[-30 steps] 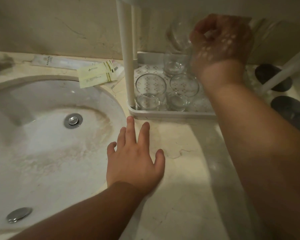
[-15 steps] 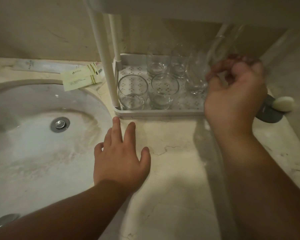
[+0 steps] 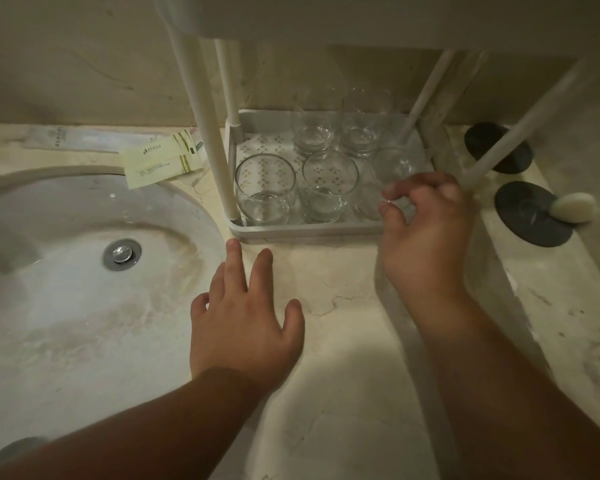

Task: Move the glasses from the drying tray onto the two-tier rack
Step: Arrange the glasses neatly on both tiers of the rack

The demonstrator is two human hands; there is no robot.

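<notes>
The right hand [image 3: 426, 233] is at the front right corner of the rack [image 3: 305, 232], on its lower tier. Its fingers [image 3: 392, 194] and thumb curl round the rim of a glass [image 3: 390, 168] that stands there upright, mouth up. The glass is blurred, so how firm the hold is cannot be read, but the fingertips lie on the rim, not beside it. The glass sits just ahead of the palm, toward the wall, its long axis vertical. I judge the next move turns on that: the fingers have to open and the hand draw back toward the front edge without tipping it, while staying clear of the slanted white leg [image 3: 520, 126] just to the right.

The left hand [image 3: 243, 323] lies flat on the worktop [image 3: 343, 375], fingers straight and spread, holding nothing. Its fingertips are just short of the rack's front edge, near the left front post [image 3: 219, 150]. The right hand is the one at the glass.

Count on the lower tier: five glasses, all upright. Three are along the front, the left one [image 3: 265, 188], the middle one [image 3: 329, 185] and the one in the grip. Two are behind, toward the wall [image 3: 314, 133] [image 3: 364, 129]. The upper tier shows only its underside, so what it holds cannot be told.

Left of the rack lie two yellow sachets [image 3: 160, 164] at the rim of the basin [image 3: 84, 271]. To the right are two dark round coasters [image 3: 530, 213], the nearer with a pale lump [image 3: 574, 207] on its edge.
</notes>
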